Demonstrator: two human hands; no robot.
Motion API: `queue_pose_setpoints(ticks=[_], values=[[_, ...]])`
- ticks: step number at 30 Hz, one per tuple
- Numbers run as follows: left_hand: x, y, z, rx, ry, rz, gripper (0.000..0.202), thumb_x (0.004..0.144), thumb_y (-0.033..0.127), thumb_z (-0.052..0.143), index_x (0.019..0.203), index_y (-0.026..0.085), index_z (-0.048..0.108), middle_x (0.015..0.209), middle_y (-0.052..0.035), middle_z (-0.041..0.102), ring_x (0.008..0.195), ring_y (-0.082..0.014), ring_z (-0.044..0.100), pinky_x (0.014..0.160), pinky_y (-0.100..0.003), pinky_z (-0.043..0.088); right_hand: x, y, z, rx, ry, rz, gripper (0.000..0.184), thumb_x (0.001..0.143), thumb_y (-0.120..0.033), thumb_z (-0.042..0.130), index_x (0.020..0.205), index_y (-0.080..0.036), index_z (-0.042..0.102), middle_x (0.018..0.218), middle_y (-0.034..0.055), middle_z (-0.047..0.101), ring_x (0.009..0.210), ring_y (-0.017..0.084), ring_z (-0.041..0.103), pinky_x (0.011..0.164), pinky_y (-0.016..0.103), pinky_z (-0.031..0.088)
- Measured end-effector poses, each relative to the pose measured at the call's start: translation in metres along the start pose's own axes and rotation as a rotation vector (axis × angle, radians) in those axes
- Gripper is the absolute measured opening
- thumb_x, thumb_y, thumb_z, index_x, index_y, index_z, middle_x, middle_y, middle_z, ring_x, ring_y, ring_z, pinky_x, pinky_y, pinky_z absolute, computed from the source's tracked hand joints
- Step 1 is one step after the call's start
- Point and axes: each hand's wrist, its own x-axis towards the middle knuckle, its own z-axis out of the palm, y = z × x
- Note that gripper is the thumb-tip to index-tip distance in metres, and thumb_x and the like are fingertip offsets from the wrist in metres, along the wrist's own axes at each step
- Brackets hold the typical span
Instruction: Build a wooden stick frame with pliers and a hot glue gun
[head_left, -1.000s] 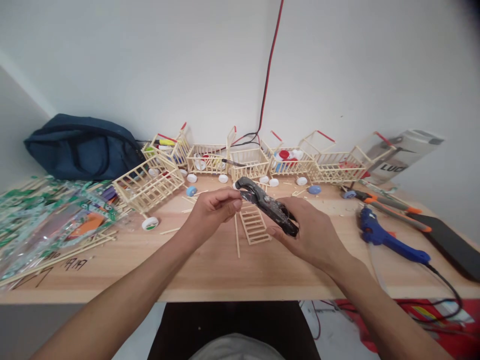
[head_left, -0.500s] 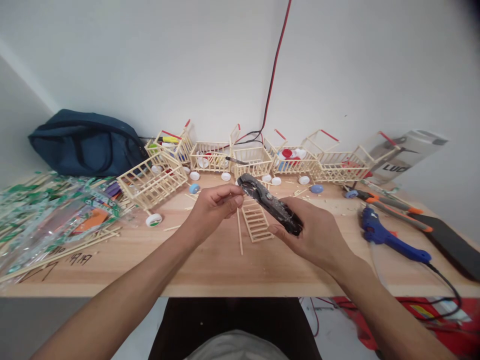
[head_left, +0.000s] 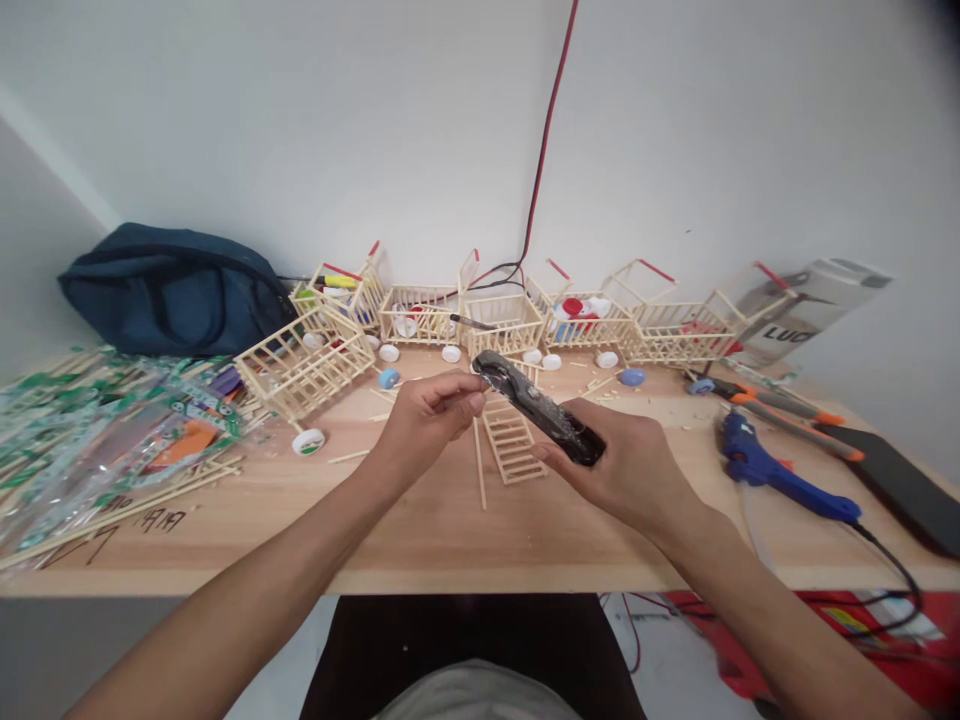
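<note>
My right hand [head_left: 626, 465] grips a black, glue-smeared cutter [head_left: 536, 405] by its handles, its head pointing up and left. My left hand [head_left: 427, 415] is pinched at the cutter's head, fingertips together on what looks like a thin stick piece; the piece itself is too small to make out. Below both hands a small ladder-like stick panel [head_left: 512, 443] lies flat on the wooden table [head_left: 450, 530], with a loose stick [head_left: 478, 462] beside it.
Several stick-built carts [head_left: 307, 362] with bottle-cap wheels line the back by the wall. A blue glue gun [head_left: 776, 470] and orange-handled pliers [head_left: 772, 405] lie at right, stick packets [head_left: 105, 440] at left, a dark blue bag [head_left: 169, 290] behind them.
Both hands and the cutter stay almost in place, shifting only slightly; the view has tipped a little, so the table contents sit marginally lower than a second ago.
</note>
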Motion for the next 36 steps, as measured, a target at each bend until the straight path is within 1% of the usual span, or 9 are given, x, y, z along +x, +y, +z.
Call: queue_pose_setpoints(ticks=[7,10,13,16,20,26,30,33,36], values=[[0.001,-0.003,0.006,-0.003,-0.024,0.006,0.025,0.078,0.034,0.068,0.091,0.013,0.064,0.058,0.0054,0.044,0.045,-0.0032,0.034,0.044,-0.019,0.025,0.000,0.007,0.010,-0.071,0.043,-0.009,0.044,0.083,-0.059,0.049,0.064,-0.019,0.051,0.050,-0.0011,0.049,0.046,0.012,0.044,0.050,0.025,0.026],[0.002,-0.004,0.007,-0.040,-0.052,0.001,0.026,0.080,0.033,0.066,0.096,0.012,0.064,0.060,0.0049,0.044,0.046,-0.0028,0.034,0.043,-0.019,0.025,0.000,0.008,0.008,-0.004,-0.010,0.042,0.046,0.085,-0.061,0.045,0.065,-0.020,0.049,0.050,-0.0014,0.048,0.047,0.013,0.044,0.050,0.025,0.027],[0.003,-0.006,0.006,-0.090,-0.099,-0.019,0.026,0.084,0.032,0.062,0.101,0.012,0.063,0.061,0.0047,0.043,0.046,-0.0025,0.033,0.044,-0.018,0.022,0.001,0.010,0.003,0.104,-0.106,0.081,0.042,0.088,-0.057,0.040,0.076,-0.020,0.055,0.060,-0.0003,0.056,0.054,0.014,0.050,0.052,0.025,0.031],[0.003,-0.008,0.005,-0.143,-0.133,-0.037,0.022,0.086,0.032,0.059,0.101,0.015,0.060,0.062,0.0053,0.041,0.046,-0.0024,0.032,0.044,-0.019,0.019,0.002,0.011,-0.001,0.105,-0.149,0.061,0.038,0.087,-0.056,0.046,0.092,-0.020,0.057,0.075,0.0021,0.063,0.066,0.017,0.055,0.058,0.027,0.036],[0.003,-0.009,0.004,-0.153,-0.142,-0.054,0.022,0.086,0.032,0.060,0.100,0.015,0.056,0.063,0.0055,0.040,0.047,-0.0028,0.031,0.045,-0.019,0.018,0.003,0.013,-0.001,0.012,-0.133,0.050,0.034,0.082,-0.050,0.056,0.100,-0.021,0.058,0.090,0.0042,0.065,0.078,0.021,0.058,0.064,0.029,0.038],[0.003,-0.004,0.004,-0.129,-0.143,-0.057,0.023,0.085,0.033,0.061,0.096,0.014,0.055,0.061,0.0056,0.038,0.048,-0.0035,0.030,0.045,-0.019,0.018,0.003,0.015,-0.003,-0.013,-0.115,0.020,0.034,0.082,-0.051,0.057,0.100,-0.022,0.059,0.086,0.0030,0.065,0.075,0.020,0.057,0.064,0.029,0.038],[0.003,-0.004,0.003,-0.126,-0.158,-0.066,0.022,0.085,0.032,0.060,0.096,0.014,0.054,0.061,0.0058,0.037,0.049,-0.0039,0.030,0.045,-0.019,0.018,0.001,0.014,-0.005,0.000,-0.104,0.008,0.029,0.082,-0.048,0.057,0.093,-0.022,0.059,0.081,0.0014,0.064,0.072,0.019,0.057,0.062,0.028,0.036],[0.003,-0.005,0.002,-0.124,-0.191,-0.069,0.021,0.086,0.033,0.060,0.093,0.014,0.054,0.061,0.0055,0.036,0.049,-0.0042,0.030,0.045,-0.020,0.018,0.001,0.012,-0.006,-0.014,-0.109,0.003,0.030,0.082,-0.050,0.057,0.089,-0.022,0.058,0.078,0.0008,0.064,0.068,0.018,0.057,0.059,0.027,0.035],[0.004,-0.005,0.001,-0.128,-0.216,-0.073,0.020,0.087,0.033,0.059,0.093,0.014,0.053,0.063,0.0051,0.037,0.049,-0.0040,0.029,0.045,-0.020,0.017,0.002,0.010,-0.007,-0.068,-0.089,0.001,0.033,0.082,-0.052,0.056,0.093,-0.022,0.059,0.082,0.0024,0.066,0.072,0.020,0.059,0.060,0.028,0.036]])
